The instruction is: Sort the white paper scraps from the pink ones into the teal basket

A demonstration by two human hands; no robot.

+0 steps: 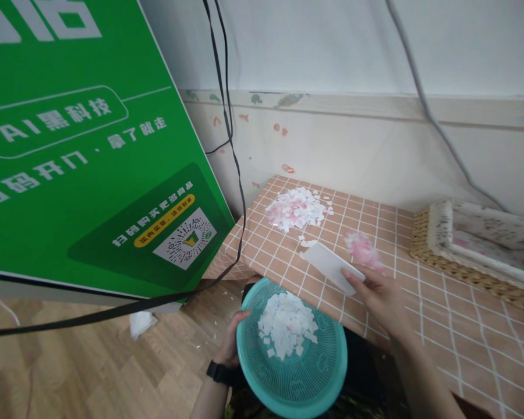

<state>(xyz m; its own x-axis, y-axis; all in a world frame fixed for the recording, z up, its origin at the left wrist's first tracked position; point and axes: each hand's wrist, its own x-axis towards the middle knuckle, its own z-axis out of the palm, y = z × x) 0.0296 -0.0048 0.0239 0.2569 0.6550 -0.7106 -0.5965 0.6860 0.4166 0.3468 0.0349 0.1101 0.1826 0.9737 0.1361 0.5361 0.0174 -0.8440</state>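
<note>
At the far left, a green panel [48, 203] with white lettering stands over the wood-look floor [109, 372], where a crumpled white item [142, 324] lies near its lower edge. A black cable [241, 192] hangs in front of the panel's right side and runs off low to the left.

The left hand [231, 343], with a black band [219, 372] at the wrist, has its grip clamped on the left side of a teal colander [325, 390], thumb at the rim. The colander is held below the near edge of the tabletop [388, 224], mouth upward, presumably so that it sits within reach of that edge and retains its contents. Whether the legs beneath also bear it cannot be told. Inside lies a heap of small white pieces [287, 323].

Farther back on the tabletop rests a second pile [297, 208], white with pink patches. Between this pile and the right hand, a few loose pieces [308, 242] lie at the far end of a white card [332, 267].

The right hand [379, 291] has its grip clamped on the card's near end, thumb on top; this hold probably leaves the far edge free. Just behind the hand lies a pinkish patch of pieces [362, 249].

At the far right, a cloth-lined wicker basket [423, 235] stands against the wall, well apart from the card. A grey cable [419, 81] hangs above it.
</note>
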